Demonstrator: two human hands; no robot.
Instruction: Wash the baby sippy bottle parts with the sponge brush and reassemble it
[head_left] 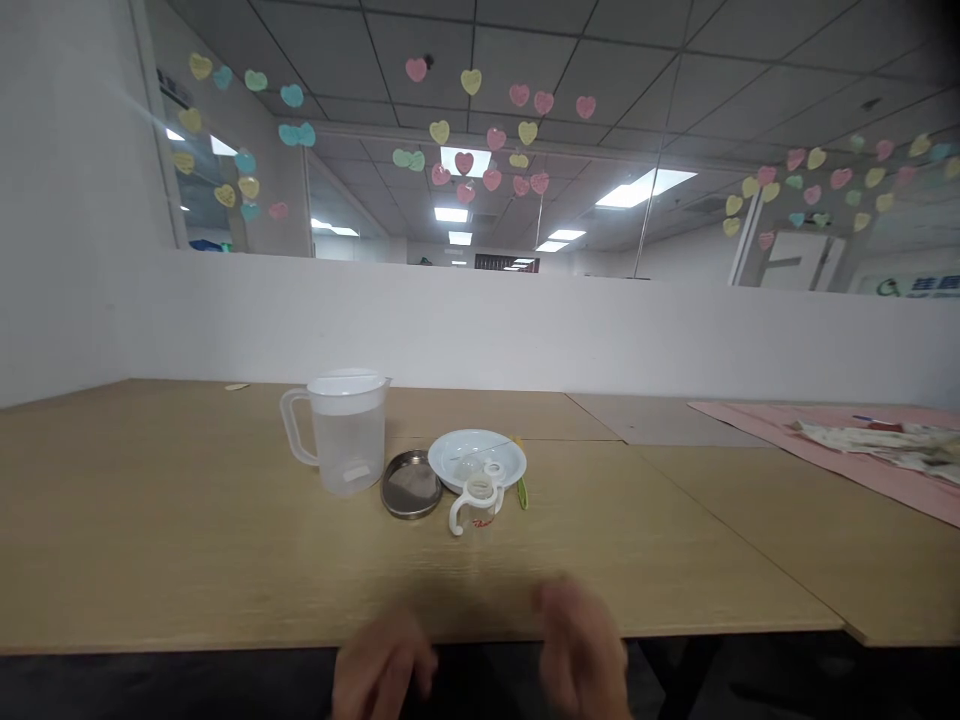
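Observation:
My left hand (384, 668) and my right hand (583, 650) hover at the near edge of the wooden table (187, 540), both smeared by motion and holding nothing that I can see. Farther in on the table stands a clear plastic jug (341, 432) with a handle. To its right lie a round metal lid (410, 485), a white plate (477, 458) and a small clear baby bottle (478, 503) with white handles. A green and yellow item (522, 488) lies by the plate's right edge.
A white partition wall (525, 330) runs behind the table, with glass above it bearing heart stickers (465, 160). At the right lies a pink cloth (840, 445) with papers (885, 438) on it.

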